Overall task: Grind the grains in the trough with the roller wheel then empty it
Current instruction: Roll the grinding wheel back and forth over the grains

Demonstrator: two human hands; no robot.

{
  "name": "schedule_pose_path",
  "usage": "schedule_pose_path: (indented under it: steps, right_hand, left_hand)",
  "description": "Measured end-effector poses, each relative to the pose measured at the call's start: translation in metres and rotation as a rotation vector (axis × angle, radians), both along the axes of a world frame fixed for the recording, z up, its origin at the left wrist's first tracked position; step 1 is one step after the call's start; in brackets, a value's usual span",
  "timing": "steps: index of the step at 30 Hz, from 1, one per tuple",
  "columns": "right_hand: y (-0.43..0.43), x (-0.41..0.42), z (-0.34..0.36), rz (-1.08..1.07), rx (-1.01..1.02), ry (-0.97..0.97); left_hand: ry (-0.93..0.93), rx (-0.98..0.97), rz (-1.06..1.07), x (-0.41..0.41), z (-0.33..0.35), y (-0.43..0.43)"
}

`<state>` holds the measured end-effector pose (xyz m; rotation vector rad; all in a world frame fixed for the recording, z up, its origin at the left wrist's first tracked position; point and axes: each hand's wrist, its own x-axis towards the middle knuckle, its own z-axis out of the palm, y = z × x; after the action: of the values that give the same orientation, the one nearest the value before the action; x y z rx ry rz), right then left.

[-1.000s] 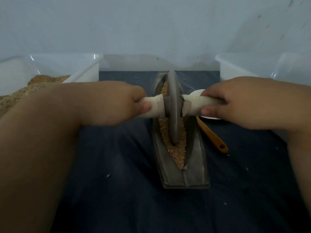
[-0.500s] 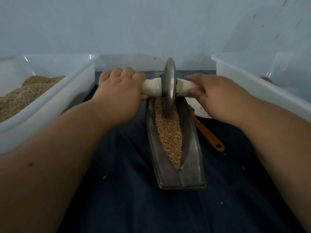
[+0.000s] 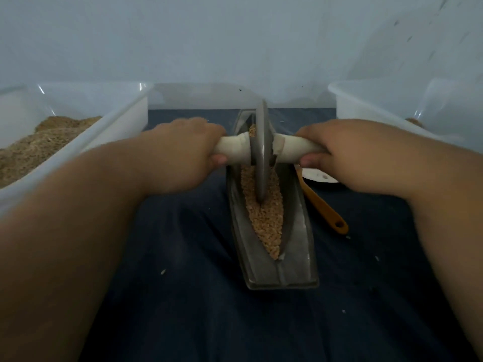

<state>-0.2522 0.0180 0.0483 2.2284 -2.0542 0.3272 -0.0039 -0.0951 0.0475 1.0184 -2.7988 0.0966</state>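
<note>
Left hand, right hand clenching roller wheel handles; tilting between hands risks spilling grains over trough edge.

The only view comes from the person's head, looking forward and down, close above the trough, with both forearms filling the lower frame corners.

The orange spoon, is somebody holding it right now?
No, the orange spoon lies on the cloth beside the trough, while the left hand and right hand grip the roller wheel handles.
</note>
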Motion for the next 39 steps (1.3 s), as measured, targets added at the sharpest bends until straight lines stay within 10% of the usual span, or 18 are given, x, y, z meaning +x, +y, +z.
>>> schedule_pose_path:
  steps: [8,22,32,39]
  right_hand:
    - [-0.040,-0.013,-0.035,-0.146,-0.310,0.164]
    - [0.038,0.025,0.029,0.064,0.165,0.085]
    - [-0.024,0.008,-0.023,-0.148,-0.261,0.140]
    - [-0.029,0.017,-0.024,-0.148,-0.324,0.167]
  left_hand:
    - [0.166,-0.373,0.118,-0.022,-0.029,-0.018]
    - [-0.222,0.281,-0.009,0.017,0.030,0.035]
    - [0.035,-0.269,0.107,-0.015,-0.017,-0.003]
    - [0.066,-0.216,0.129,-0.015,-0.022,-0.016]
